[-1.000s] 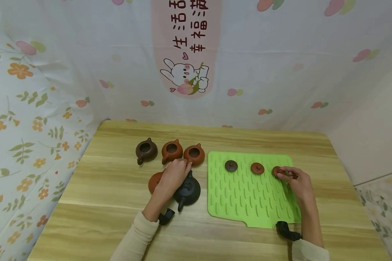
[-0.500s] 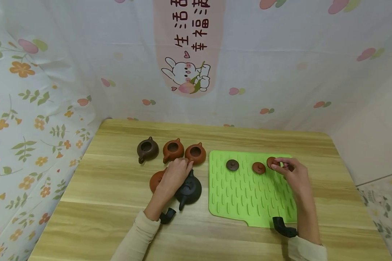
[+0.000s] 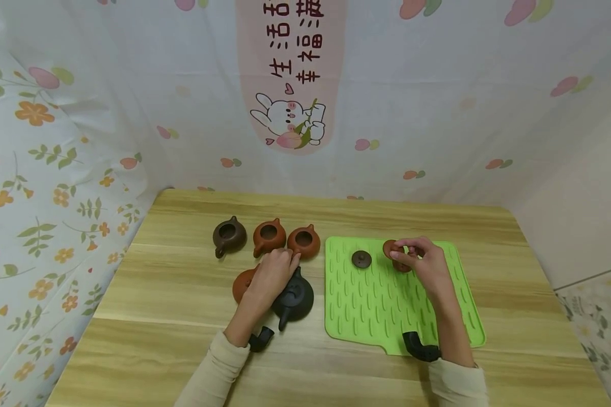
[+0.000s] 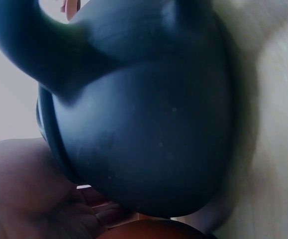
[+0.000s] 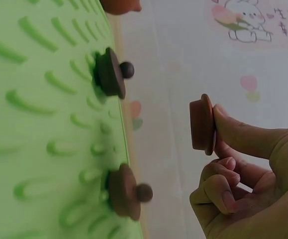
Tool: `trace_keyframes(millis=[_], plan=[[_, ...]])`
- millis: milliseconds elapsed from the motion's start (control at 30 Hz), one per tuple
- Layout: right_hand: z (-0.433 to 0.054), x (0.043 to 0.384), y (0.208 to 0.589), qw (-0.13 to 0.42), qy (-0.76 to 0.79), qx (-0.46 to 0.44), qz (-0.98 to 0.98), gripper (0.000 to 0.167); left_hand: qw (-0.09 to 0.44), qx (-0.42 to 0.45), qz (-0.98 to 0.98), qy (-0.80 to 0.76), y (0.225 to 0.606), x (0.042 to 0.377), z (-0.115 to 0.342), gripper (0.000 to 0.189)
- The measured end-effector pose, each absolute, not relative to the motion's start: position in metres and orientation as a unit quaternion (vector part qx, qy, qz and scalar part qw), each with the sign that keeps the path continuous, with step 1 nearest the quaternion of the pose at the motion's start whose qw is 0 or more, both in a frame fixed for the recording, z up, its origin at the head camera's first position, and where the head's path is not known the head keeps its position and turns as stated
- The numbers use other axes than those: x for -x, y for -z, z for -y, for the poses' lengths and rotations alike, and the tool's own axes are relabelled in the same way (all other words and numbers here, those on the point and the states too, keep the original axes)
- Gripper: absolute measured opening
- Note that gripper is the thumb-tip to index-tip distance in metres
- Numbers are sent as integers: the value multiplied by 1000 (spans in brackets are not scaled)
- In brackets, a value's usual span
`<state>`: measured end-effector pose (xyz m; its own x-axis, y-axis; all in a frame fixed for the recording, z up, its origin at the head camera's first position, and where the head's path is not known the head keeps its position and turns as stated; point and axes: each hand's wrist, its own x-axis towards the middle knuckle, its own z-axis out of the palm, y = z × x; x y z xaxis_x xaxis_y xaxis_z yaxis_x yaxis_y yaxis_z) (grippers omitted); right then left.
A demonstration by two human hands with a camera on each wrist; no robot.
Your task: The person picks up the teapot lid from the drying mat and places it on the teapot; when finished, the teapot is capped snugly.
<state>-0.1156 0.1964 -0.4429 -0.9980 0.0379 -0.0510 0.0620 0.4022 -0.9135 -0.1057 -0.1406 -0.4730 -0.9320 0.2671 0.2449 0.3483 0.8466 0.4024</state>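
My right hand pinches a red-brown teapot lid between thumb and fingers, above the green mat. In the head view it overlaps a second red-brown lid, which sits on the mat knob up. A dark brown lid lies to the left. My left hand reaches between two lidded teapots and holds an open red-brown teapot at its handle side; the handle is hidden by the fingers. Close by the left wrist stands the black teapot, with the lidded orange teapot on the other side.
Behind stand two more lidless teapots, a dark brown teapot and a red-brown teapot. The green ribbed mat lies on the right of the wooden table. A printed cloth hangs behind the table.
My right hand has lifted its lid off the mat's right side and carried it left, over the middle red-brown lid. The left hand stays in place.
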Motion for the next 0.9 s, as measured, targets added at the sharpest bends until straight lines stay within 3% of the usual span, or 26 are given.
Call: trace_keyframes(millis=[900], plan=[[-113, 142, 439, 74, 558, 29, -826, 19, 98, 162, 961, 203, 474, 105, 140, 39]])
